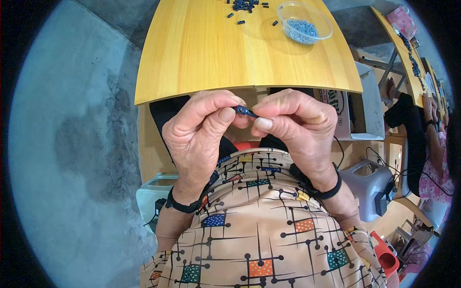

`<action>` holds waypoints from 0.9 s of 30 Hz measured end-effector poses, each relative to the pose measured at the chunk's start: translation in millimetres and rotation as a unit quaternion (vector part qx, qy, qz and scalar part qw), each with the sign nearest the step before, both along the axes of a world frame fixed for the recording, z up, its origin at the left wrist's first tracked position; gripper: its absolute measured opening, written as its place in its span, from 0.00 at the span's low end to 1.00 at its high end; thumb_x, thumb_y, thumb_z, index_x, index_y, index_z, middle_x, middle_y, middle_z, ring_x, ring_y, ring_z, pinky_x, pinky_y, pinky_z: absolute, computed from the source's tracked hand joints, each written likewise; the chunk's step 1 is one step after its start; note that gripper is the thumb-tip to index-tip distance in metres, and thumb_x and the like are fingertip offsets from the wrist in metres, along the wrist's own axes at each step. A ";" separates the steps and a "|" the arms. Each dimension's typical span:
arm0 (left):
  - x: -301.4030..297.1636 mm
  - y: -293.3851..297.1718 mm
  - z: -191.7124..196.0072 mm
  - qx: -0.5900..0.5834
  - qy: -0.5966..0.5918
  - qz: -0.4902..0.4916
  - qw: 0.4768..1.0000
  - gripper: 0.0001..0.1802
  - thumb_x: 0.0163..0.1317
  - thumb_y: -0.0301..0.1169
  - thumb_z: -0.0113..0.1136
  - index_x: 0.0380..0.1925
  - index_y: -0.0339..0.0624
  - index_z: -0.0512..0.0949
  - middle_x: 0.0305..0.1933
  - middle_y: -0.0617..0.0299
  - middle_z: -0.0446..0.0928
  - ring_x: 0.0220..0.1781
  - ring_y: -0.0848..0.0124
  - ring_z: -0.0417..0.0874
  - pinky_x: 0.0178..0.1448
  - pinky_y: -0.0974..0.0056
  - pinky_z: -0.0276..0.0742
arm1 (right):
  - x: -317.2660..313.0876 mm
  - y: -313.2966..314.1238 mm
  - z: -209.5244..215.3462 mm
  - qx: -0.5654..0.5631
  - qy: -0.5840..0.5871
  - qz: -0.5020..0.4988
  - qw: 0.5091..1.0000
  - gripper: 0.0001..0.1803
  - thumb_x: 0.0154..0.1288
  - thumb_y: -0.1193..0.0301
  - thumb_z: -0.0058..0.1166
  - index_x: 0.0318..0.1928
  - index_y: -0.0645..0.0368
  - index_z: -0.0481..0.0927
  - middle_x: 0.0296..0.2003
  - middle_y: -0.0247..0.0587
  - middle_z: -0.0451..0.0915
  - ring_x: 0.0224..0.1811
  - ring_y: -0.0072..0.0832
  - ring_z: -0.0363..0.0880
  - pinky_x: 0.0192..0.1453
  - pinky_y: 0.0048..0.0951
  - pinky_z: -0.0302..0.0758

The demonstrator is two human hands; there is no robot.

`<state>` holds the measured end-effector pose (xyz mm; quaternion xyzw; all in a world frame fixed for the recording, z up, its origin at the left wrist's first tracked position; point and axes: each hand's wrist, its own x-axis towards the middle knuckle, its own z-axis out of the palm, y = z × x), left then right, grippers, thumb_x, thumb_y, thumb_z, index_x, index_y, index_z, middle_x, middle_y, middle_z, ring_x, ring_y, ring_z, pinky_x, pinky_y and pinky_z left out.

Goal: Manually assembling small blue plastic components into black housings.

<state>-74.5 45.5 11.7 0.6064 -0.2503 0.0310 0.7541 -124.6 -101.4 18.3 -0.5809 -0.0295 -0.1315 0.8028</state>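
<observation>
Both hands are pinched together on one tiny dark blue part [245,112], left hand [201,129] and right hand [295,127] meeting just below the near edge of the yellow tabletop [201,53]. Clear bowl [304,21] of small bits sits at its far end.

A brown cardboard box [340,113] with dark print stood under the right end of the yellow table [201,62]. A pink packet [402,20] lay on the far right table [394,36].
</observation>
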 end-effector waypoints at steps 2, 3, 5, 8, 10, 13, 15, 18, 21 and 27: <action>-0.2 -0.6 -0.5 -0.006 -0.003 0.000 1.000 0.05 0.56 0.22 0.58 0.34 0.33 0.78 0.32 0.58 0.77 0.31 0.75 0.79 0.37 0.74 0.75 | 1.5 -1.7 -2.3 -0.062 -0.045 -0.011 0.997 0.06 0.50 0.81 0.60 0.32 0.65 0.81 0.26 0.37 0.80 0.24 0.17 0.76 0.25 0.15 0.71; -0.4 -1.0 -0.7 -0.012 -0.006 -0.001 1.000 0.06 0.56 0.21 0.58 0.34 0.33 0.78 0.32 0.58 0.77 0.31 0.75 0.79 0.36 0.74 0.75 | 2.6 -2.1 -2.8 -0.062 -0.045 -0.011 0.997 0.06 0.50 0.81 0.60 0.32 0.65 0.81 0.26 0.37 0.80 0.24 0.17 0.76 0.25 0.15 0.71; -0.6 -1.5 -1.0 -0.011 -0.004 -0.002 1.000 0.06 0.56 0.22 0.58 0.34 0.33 0.78 0.32 0.58 0.77 0.31 0.75 0.79 0.36 0.74 0.75 | 5.0 -2.6 -3.9 -0.153 -0.125 -0.054 0.979 0.06 0.49 0.81 0.61 0.30 0.65 0.81 0.25 0.38 0.79 0.22 0.18 0.75 0.23 0.16 0.69; 0.0 -0.8 -1.8 -0.010 -0.010 -0.004 1.000 0.06 0.56 0.21 0.58 0.34 0.33 0.78 0.32 0.57 0.77 0.30 0.75 0.79 0.36 0.74 0.76 | 6.3 -6.0 -1.8 -0.192 -0.132 -0.045 0.971 0.06 0.48 0.80 0.61 0.30 0.64 0.80 0.25 0.39 0.80 0.23 0.19 0.75 0.24 0.17 0.70; 1.0 0.4 -2.2 -0.009 -0.017 -0.006 1.000 0.06 0.55 0.21 0.58 0.34 0.32 0.78 0.32 0.57 0.77 0.30 0.74 0.79 0.36 0.74 0.76 | 7.7 -6.5 -4.4 -0.207 -0.150 -0.052 0.965 0.05 0.48 0.80 0.61 0.29 0.64 0.80 0.26 0.39 0.80 0.23 0.19 0.75 0.24 0.18 0.70; 1.4 1.9 -3.0 0.006 -0.026 -0.021 0.999 0.06 0.55 0.21 0.58 0.34 0.32 0.78 0.32 0.56 0.77 0.30 0.74 0.79 0.35 0.73 0.76 | 7.5 -6.4 -4.2 -0.218 -0.171 -0.056 0.959 0.05 0.48 0.80 0.61 0.29 0.63 0.80 0.26 0.39 0.80 0.23 0.20 0.76 0.24 0.18 0.71; 0.4 1.6 -4.7 -0.007 -0.034 -0.016 0.999 0.06 0.55 0.20 0.58 0.34 0.32 0.78 0.32 0.55 0.77 0.30 0.73 0.79 0.35 0.72 0.77 | 8.4 -6.1 -4.3 -0.215 -0.173 -0.051 0.960 0.05 0.48 0.80 0.60 0.29 0.63 0.80 0.26 0.39 0.81 0.23 0.21 0.76 0.24 0.18 0.71; 0.6 1.7 -7.1 -0.004 -0.043 -0.013 0.999 0.06 0.55 0.20 0.58 0.34 0.32 0.78 0.32 0.55 0.77 0.29 0.73 0.79 0.35 0.72 0.77 | 10.6 -7.3 -7.5 -0.252 -0.218 -0.062 0.941 0.05 0.48 0.81 0.59 0.29 0.63 0.80 0.26 0.39 0.80 0.24 0.22 0.77 0.24 0.18 0.71; 0.5 2.2 -9.2 -0.005 -0.018 -0.020 1.000 0.06 0.55 0.20 0.58 0.33 0.32 0.78 0.32 0.55 0.78 0.29 0.72 0.79 0.34 0.72 0.77 | 10.7 -6.8 -9.2 -0.254 -0.217 -0.057 0.941 0.07 0.46 0.82 0.59 0.29 0.62 0.80 0.26 0.40 0.80 0.25 0.24 0.78 0.26 0.19 0.72; -1.8 4.1 -11.2 -0.019 0.040 -0.040 0.998 0.06 0.57 0.21 0.56 0.35 0.32 0.78 0.32 0.56 0.77 0.30 0.73 0.79 0.35 0.71 0.77 | 12.3 -7.3 -11.4 -0.285 -0.266 -0.070 0.918 0.07 0.45 0.82 0.59 0.29 0.62 0.81 0.27 0.40 0.81 0.27 0.26 0.79 0.28 0.21 0.74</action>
